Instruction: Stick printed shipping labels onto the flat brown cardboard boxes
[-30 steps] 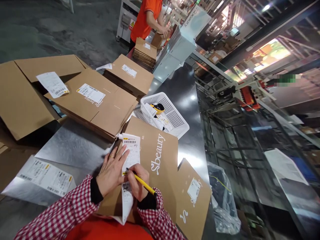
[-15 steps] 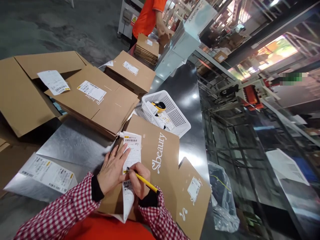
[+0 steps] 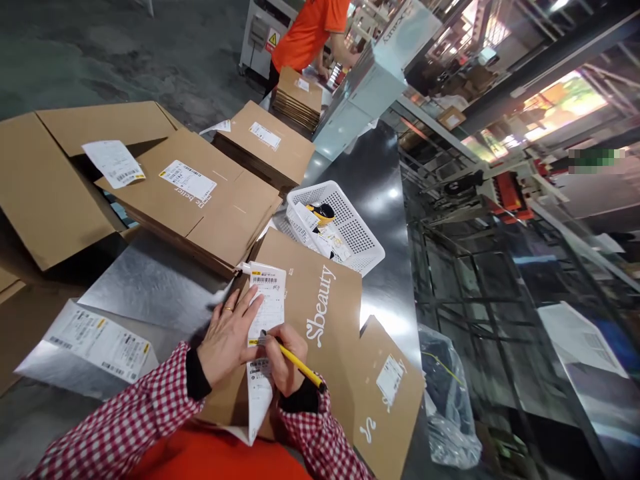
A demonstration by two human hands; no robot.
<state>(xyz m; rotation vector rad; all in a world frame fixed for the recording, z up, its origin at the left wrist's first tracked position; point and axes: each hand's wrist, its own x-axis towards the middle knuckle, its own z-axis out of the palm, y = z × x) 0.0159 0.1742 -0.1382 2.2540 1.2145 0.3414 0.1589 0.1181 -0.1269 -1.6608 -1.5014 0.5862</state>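
Observation:
A strip of white printed labels (image 3: pixel 267 303) lies over a flat brown cardboard box (image 3: pixel 333 363) marked "beauty" in white. My left hand (image 3: pixel 231 333) rests on the strip's left side, fingers stretched out, with a ring on one finger. In my right hand (image 3: pixel 286 360) is a yellow marker pen (image 3: pixel 303 368), its dark tip at the lower part of the upper label. Below my hands the strip folds and hangs down over the box edge toward me. Some handwriting shows near the top of the label.
Stacks of flat labelled cartons (image 3: pixel 200 200) lie ahead and left, beside an opened carton (image 3: pixel 50 193). A white basket (image 3: pixel 367 243) holds a yellow-black tool. Another label strip (image 3: pixel 100 340) lies at left. A person in orange (image 3: pixel 313 33) stands beyond white boxes (image 3: pixel 360 93).
The pen and my right hand have shifted slightly right along the label. My left hand stays put on the strip. The distant person's arms have moved.

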